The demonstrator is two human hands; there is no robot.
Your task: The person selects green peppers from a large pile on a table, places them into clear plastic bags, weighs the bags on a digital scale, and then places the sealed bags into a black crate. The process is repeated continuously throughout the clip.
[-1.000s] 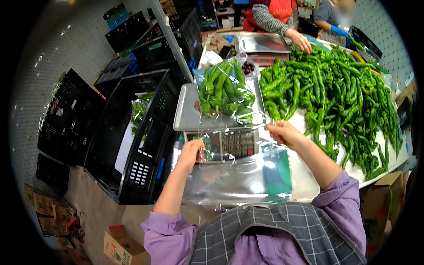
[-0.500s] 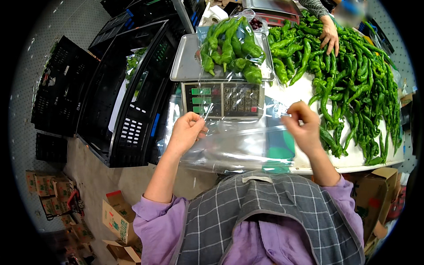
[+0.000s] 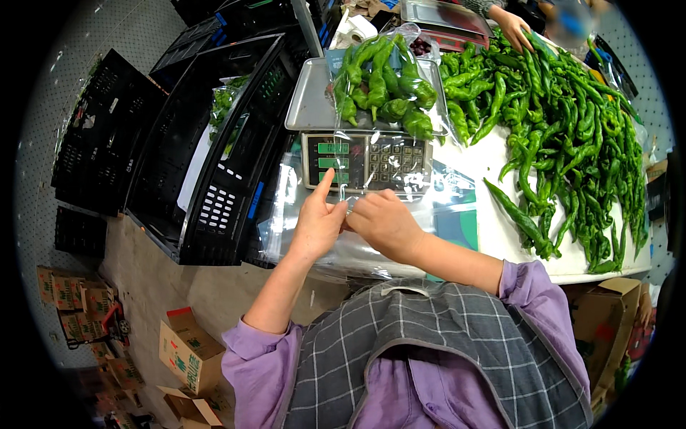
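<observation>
Head view, left to right. Crate (image 3: pixel 246 164), black, well apart from the left hand (image 3: pixel 318 225). That hand: index extended up over the lower edge of the scale (image 3: pixel 396 161), thumb and curled fingers against the right hand's fingertips. Whether they pinch film: cannot tell, contact hidden.

Bag (image 3: pixel 389 89), clear, peppers inside, body on the scale's pan. Handling (judged): moderate load, film thin, limp and slick, no stiffness of its own; contents firm but liable to snap or bruise if squeezed. Best hold: the gathered neck, pinched in both hands, with a palm under the body for any lift; a single stretched edge could tear. Pepper tips might also prick the film.

Position: body beyond both hands, ahead and slightly right of the left hand, roughly straight ahead of the right hand (image 3: pixel 382 225); loose film trails over the keypad toward the fingers. Right hand: knuckles up, fingers bunched, tips apparently pinching the bag's neck. The hands touch each other.

Farther right: bare strip of desk (image 3: pixel 493 243), one stray pepper (image 3: pixel 518 214), then the pile (image 3: pixel 579 143), well apart from the right hand.
</observation>
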